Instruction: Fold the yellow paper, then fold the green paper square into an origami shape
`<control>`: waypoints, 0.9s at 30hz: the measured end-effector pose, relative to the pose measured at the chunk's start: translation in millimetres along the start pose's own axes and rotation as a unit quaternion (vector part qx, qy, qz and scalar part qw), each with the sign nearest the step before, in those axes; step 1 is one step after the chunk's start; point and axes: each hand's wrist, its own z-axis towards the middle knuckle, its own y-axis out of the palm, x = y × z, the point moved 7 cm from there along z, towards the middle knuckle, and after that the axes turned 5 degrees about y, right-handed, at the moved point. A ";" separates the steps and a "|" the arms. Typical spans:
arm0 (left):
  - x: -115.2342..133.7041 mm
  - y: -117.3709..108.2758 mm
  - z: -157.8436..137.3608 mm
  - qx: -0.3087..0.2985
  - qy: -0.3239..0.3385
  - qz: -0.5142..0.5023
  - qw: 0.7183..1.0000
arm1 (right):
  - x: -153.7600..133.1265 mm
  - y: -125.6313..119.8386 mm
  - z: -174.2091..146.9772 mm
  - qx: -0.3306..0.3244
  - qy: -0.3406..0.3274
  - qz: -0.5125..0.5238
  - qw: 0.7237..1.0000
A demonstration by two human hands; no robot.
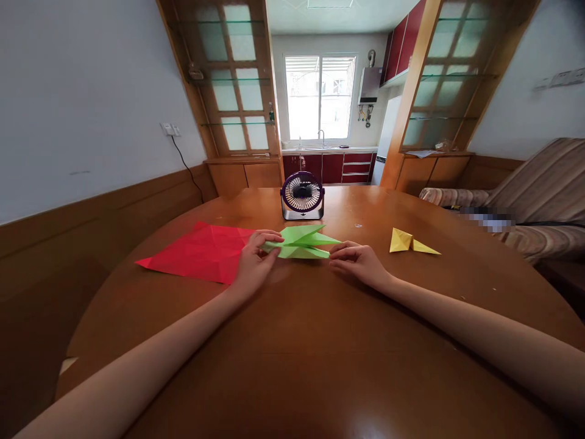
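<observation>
A light green sheet of folded origami paper lies on the table between my hands, its pointed flaps partly lifted toward the right. My left hand pinches its left end between thumb and fingers. At the right tips of the green paper, my right hand has its thumb and fingers closed together; the flap's very end is hidden by the fingertips. Beneath and beside my left hand spreads a creased red sheet of paper. Farther right, a folded yellow paper piece rests apart from my right hand.
A purple desk fan stands behind the green paper. The round wooden table fills the foreground. To the right is a striped armchair. Glass-shelved cabinets and a kitchen window lie beyond.
</observation>
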 end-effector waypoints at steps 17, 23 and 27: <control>9.7 4.2 -8.1 0.038 0.016 -0.002 0.999 | 14.8 -7.4 -3.8 0.101 0.147 0.145 0.973; -16.2 11.3 -13.2 0.080 -0.071 -0.111 0.988 | 7.5 -6.2 -4.8 0.106 0.123 0.138 0.977; -33.9 12.9 -17.6 0.096 -0.158 -0.184 0.965 | 8.2 -5.8 -5.0 0.106 0.130 0.153 0.974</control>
